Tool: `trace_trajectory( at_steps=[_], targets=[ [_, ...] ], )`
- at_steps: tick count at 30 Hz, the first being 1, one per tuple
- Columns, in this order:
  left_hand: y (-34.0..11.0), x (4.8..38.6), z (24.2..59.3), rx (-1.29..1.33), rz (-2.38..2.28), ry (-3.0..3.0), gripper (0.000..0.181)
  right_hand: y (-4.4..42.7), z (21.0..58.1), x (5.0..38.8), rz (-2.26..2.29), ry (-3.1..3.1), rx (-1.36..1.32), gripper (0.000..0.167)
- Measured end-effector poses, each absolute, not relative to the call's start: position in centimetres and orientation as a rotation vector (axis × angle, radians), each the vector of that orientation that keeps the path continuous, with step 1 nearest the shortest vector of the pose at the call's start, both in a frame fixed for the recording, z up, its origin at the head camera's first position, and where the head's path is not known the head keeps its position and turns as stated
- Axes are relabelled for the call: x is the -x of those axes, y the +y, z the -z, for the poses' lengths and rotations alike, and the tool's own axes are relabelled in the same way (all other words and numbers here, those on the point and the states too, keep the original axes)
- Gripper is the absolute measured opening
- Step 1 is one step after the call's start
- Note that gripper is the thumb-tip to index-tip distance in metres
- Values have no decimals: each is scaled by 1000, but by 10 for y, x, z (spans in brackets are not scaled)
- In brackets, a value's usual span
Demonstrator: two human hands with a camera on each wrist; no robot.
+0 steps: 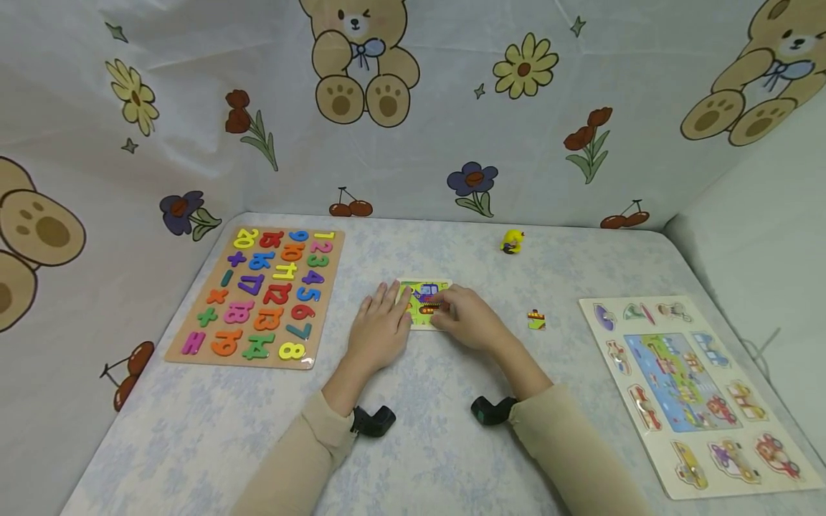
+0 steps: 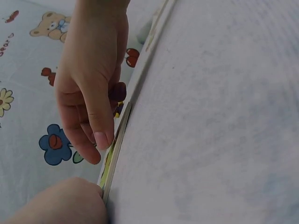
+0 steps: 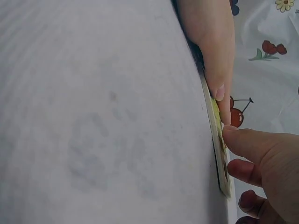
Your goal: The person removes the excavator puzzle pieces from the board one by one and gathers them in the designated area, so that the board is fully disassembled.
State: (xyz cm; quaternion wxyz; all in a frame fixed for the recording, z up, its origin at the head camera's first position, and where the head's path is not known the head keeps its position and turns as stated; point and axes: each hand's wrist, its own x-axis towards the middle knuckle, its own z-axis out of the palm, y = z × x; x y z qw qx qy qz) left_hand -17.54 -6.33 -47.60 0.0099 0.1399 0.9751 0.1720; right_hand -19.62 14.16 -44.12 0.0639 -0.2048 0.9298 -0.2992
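Likely fitting step: left hand (image 1: 379, 326) flat, right hand (image 1: 474, 317) hold unclear, at rectangular green-purple puzzle (image 1: 426, 292); next probably needs 1 green-red jigsaw piece (image 1: 536, 320).

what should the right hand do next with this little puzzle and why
The right hand should probably reach for the loose piece: it lies on the table apart from the small puzzle, which the left hand touches.
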Motion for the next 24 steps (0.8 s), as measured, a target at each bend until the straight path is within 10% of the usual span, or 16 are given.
trace_trajectory(
  at_steps=[24],
  targets=[
    [-62,174,474,-403,-527,3044,54,135,446,196,926,2799,649,25]
  ],
)
